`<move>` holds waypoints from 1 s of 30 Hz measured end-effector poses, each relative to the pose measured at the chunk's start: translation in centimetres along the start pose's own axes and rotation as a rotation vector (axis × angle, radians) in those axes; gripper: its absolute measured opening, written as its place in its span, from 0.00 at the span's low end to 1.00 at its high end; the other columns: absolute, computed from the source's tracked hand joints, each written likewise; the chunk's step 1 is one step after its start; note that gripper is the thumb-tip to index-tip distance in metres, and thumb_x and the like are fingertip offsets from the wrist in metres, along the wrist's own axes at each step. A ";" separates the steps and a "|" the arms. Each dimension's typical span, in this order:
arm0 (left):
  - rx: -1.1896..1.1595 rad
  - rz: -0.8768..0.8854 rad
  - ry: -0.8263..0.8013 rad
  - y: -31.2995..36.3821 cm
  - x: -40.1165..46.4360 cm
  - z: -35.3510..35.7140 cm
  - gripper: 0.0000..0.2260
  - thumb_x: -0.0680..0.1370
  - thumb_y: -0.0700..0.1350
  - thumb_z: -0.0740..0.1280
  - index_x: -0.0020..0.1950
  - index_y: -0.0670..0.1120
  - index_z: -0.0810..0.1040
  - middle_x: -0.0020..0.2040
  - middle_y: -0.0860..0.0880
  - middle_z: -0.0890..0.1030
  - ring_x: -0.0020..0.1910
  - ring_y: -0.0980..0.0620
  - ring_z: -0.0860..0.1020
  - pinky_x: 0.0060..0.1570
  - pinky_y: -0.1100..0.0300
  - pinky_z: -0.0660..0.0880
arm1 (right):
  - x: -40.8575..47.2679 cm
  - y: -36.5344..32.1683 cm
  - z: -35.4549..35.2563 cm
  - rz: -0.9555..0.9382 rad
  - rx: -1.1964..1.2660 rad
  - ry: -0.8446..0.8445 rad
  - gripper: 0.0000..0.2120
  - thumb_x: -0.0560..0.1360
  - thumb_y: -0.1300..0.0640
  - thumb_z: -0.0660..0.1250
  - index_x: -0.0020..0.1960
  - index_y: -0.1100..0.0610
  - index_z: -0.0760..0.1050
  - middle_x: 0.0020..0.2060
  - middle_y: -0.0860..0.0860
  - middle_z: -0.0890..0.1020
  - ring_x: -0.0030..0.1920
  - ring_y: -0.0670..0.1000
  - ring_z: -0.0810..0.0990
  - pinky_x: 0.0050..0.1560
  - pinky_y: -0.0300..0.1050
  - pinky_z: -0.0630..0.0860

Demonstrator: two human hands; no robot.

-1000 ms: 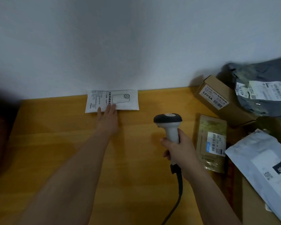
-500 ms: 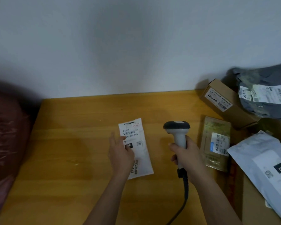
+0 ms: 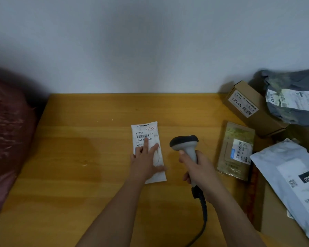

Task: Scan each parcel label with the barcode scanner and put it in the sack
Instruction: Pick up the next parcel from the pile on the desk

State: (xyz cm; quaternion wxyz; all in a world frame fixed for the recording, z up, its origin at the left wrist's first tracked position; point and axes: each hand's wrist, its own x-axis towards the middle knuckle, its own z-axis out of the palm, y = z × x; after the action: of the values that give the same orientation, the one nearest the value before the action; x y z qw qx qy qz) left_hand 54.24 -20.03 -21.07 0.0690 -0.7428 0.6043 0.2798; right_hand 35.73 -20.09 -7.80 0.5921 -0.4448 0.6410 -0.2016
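A small white parcel [image 3: 144,132] lies flat on the wooden table [image 3: 89,157], its barcode label facing up. My left hand [image 3: 146,162] rests on it with fingers spread, pressing it down and covering its lower half. Just to the right, my right hand [image 3: 199,172] grips the handle of the grey barcode scanner [image 3: 184,142], whose dark head sits beside the parcel. The scanner's black cable trails toward the near edge. A dark red sack [image 3: 6,132] bulges at the table's left end.
More parcels crowd the right side: a brown padded envelope [image 3: 236,150], a cardboard box marked 12V4A [image 3: 246,106], a grey poly bag [image 3: 292,98] at the back and a white mailer [image 3: 289,177] in front. A white wall closes the table's far edge.
My left hand pulled the white parcel from the wall to the table's middle, turned it lengthwise with the label up, and now lies flat on it. The scanner hand barely moved.
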 end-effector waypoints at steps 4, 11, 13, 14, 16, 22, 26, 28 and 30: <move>-0.136 -0.005 0.021 -1.4 1.2 -1.5 0.33 0.70 0.67 0.69 0.72 0.70 0.60 0.80 0.59 0.41 0.71 0.44 0.56 0.67 0.46 0.55 | -0.5 -0.5 -0.1 -0.040 -0.027 -0.051 0.13 0.80 0.43 0.62 0.53 0.53 0.74 0.50 0.59 0.81 0.27 0.44 0.79 0.31 0.42 0.74; -0.183 -0.160 0.135 -1.2 0.7 -1.0 0.56 0.63 0.70 0.74 0.79 0.60 0.40 0.80 0.54 0.39 0.74 0.39 0.52 0.71 0.41 0.50 | -0.9 -1.3 0.0 -0.083 -0.055 -0.082 0.14 0.80 0.42 0.62 0.53 0.52 0.74 0.49 0.56 0.82 0.27 0.44 0.79 0.30 0.40 0.74; -0.311 -0.295 0.158 -1.0 0.2 -0.8 0.63 0.60 0.69 0.76 0.79 0.52 0.38 0.79 0.44 0.38 0.77 0.38 0.43 0.73 0.38 0.45 | -0.9 -1.6 0.2 -0.080 -0.050 -0.071 0.13 0.80 0.42 0.62 0.54 0.52 0.72 0.49 0.54 0.82 0.27 0.43 0.80 0.29 0.38 0.74; -0.388 -0.369 0.186 -0.7 -0.1 -0.5 0.64 0.59 0.68 0.77 0.79 0.48 0.40 0.79 0.42 0.42 0.77 0.39 0.44 0.73 0.38 0.47 | -0.8 -1.8 0.2 -0.076 -0.050 -0.068 0.13 0.80 0.42 0.61 0.54 0.51 0.71 0.49 0.53 0.81 0.27 0.43 0.80 0.29 0.37 0.75; -0.485 -0.513 0.280 0.1 -1.1 0.3 0.61 0.57 0.67 0.79 0.76 0.42 0.50 0.75 0.41 0.54 0.73 0.39 0.55 0.70 0.42 0.58 | -0.9 -2.3 0.3 -0.066 -0.043 -0.081 0.12 0.82 0.43 0.59 0.53 0.51 0.71 0.46 0.53 0.81 0.27 0.43 0.80 0.30 0.39 0.75; -0.738 -0.707 0.399 1.6 -2.0 1.5 0.50 0.58 0.61 0.82 0.69 0.43 0.61 0.69 0.43 0.65 0.70 0.44 0.63 0.68 0.50 0.61 | -2.0 -4.2 0.0 -0.088 0.037 -0.205 0.10 0.83 0.46 0.57 0.53 0.49 0.75 0.34 0.52 0.80 0.30 0.44 0.80 0.35 0.42 0.75; -0.950 -0.742 0.371 0.6 -1.4 0.9 0.42 0.61 0.59 0.81 0.67 0.45 0.66 0.68 0.46 0.68 0.69 0.45 0.66 0.68 0.46 0.65 | -3.1 -5.6 -0.2 -0.106 0.081 -0.247 0.12 0.83 0.46 0.58 0.54 0.51 0.77 0.28 0.50 0.80 0.30 0.45 0.78 0.36 0.43 0.74; -1.001 -0.744 0.355 0.2 -1.4 0.8 0.37 0.62 0.56 0.81 0.65 0.45 0.69 0.66 0.46 0.71 0.67 0.44 0.70 0.65 0.43 0.69 | -3.5 -6.3 -0.2 -0.108 0.107 -0.245 0.12 0.83 0.47 0.58 0.53 0.51 0.78 0.30 0.53 0.80 0.31 0.48 0.77 0.38 0.46 0.74; -1.025 -0.748 0.335 -0.1 -1.4 0.7 0.36 0.62 0.53 0.82 0.64 0.45 0.71 0.65 0.46 0.74 0.64 0.43 0.74 0.63 0.41 0.72 | -3.9 -6.9 -0.3 -0.102 0.127 -0.233 0.13 0.83 0.48 0.59 0.53 0.53 0.78 0.33 0.56 0.80 0.32 0.49 0.77 0.38 0.47 0.74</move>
State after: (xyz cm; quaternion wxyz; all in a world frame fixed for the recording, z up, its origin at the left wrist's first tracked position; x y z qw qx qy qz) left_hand 53.92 -18.49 -20.99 -0.2961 -0.8751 0.0980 0.3701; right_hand 37.37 -20.58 -0.08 0.6783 -0.4589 0.5305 -0.2189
